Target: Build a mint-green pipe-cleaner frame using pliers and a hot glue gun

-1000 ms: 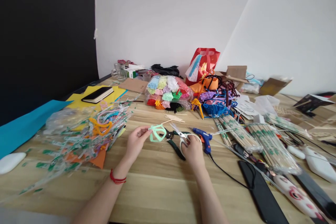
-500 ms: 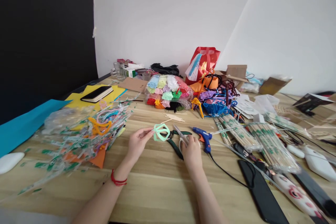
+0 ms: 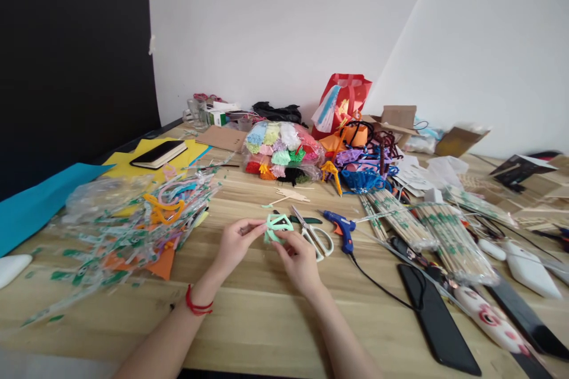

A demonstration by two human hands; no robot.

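Note:
A small mint-green frame bent from pipe cleaner (image 3: 280, 221) is held up over the table between my two hands. My left hand (image 3: 240, 243) pinches its left side, and a red cord bracelet circles that wrist. My right hand (image 3: 297, 257) grips its lower right edge with thumb and fingers. Just right of that hand lie white-handled scissors (image 3: 316, 237), blades pointing away. Dark green-handled pliers (image 3: 306, 219) rest partly hidden behind the frame and scissors. Farther right is a blue glue gun (image 3: 342, 228) with a black cord.
A pile of plastic wrappers and pipe-cleaner scraps (image 3: 169, 219) spreads on the left. Bagged coloured pipe cleaners (image 3: 282, 154) sit at the back. To the right are packs of wooden sticks (image 3: 453, 243) and a black phone (image 3: 438, 320). A red bag (image 3: 344, 103) stands against the wall.
My right hand has let go of the scissors, which now lie on the table, and has moved left to take hold of the green frame. The frame has turned in my left hand.

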